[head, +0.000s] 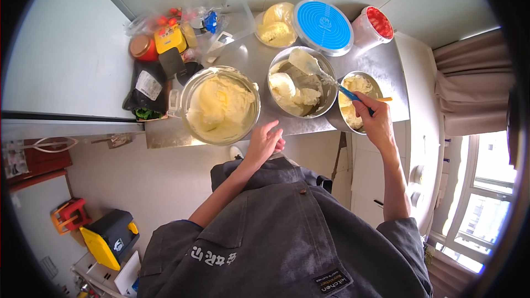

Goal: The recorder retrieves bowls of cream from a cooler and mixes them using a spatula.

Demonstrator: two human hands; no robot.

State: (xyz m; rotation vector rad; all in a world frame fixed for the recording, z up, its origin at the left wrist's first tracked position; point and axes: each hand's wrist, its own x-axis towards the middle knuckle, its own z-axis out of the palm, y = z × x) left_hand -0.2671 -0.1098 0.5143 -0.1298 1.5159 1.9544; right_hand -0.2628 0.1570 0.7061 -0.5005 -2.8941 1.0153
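My right hand [376, 121] grips the blue handle of a spatula [348, 92]. Its cream-smeared blade extends over a metal bowl [271, 91] that holds lumps of pale cream [304, 95]. Empty, my left hand [265, 142] hovers by the counter's front edge with its fingers apart, between that bowl and a larger one. This larger bowl [253, 127], on the left, has a handle and is heaped with yellowish cream [219, 101]. Partly beneath my right hand stands a smaller metal container [379, 85] of cream, with a yellow-orange stick [385, 99] jutting over its rim.
Along the back of the steel counter [165, 137] are yellow sponge-like rounds [276, 33] in plastic, a blue round lid or turntable [324, 25] and a tub with red contents [374, 27]. Strawberries [167, 20], a yellow box [170, 40] and a black bag [145, 87] crowd the left end.
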